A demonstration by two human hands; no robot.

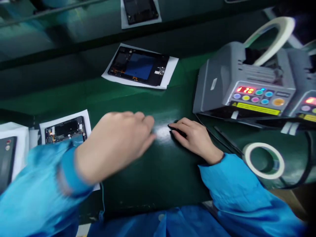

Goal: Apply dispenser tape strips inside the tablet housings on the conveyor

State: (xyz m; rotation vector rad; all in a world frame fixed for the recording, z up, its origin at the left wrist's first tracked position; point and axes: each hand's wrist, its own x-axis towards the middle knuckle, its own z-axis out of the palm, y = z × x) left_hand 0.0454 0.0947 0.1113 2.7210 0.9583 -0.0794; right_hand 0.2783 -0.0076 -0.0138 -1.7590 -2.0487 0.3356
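Note:
My left hand (120, 141), slightly blurred, is above the green work surface (153, 177). Its fingers are curled with the thumb against them; whatever they hold, if anything, is hidden. A blue band (74, 172) circles the left wrist. My right hand (195, 136) rests on the surface to the right, its index finger and thumb apart with nothing seen between them. Something dark covers those two fingertips. An opened tablet with a blue panel (139, 67) lies on white sheeting beyond my hands. Partly behind my left forearm is another opened device (65, 128).
A grey tape dispenser (217, 79) with lit buttons stands at right, a second beside it. Nearer lie a tape roll (278, 168) and dark tweezers (227, 138). A dark device (7, 161) lies at far left. Another tablet (140, 11) sits on the raised ledge at the back.

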